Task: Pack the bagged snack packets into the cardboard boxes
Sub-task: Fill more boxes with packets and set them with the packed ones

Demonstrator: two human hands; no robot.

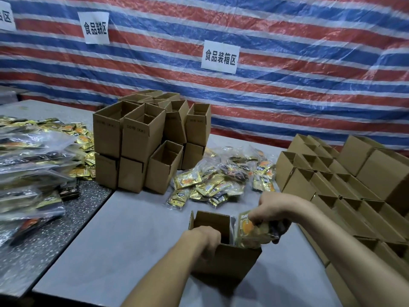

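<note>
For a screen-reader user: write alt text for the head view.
The right hand holds a bag of snack packets at the open top of a box, which the left hand grips by its near rim. More bags and stacks of open boxes sit behind on the table.

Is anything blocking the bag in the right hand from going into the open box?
Nothing visible does. The right hand grips the bag at the open top of the box, its lower end already inside. The left hand holds the near rim, beside the bag's path. The box's dark inside cannot be judged.
</note>
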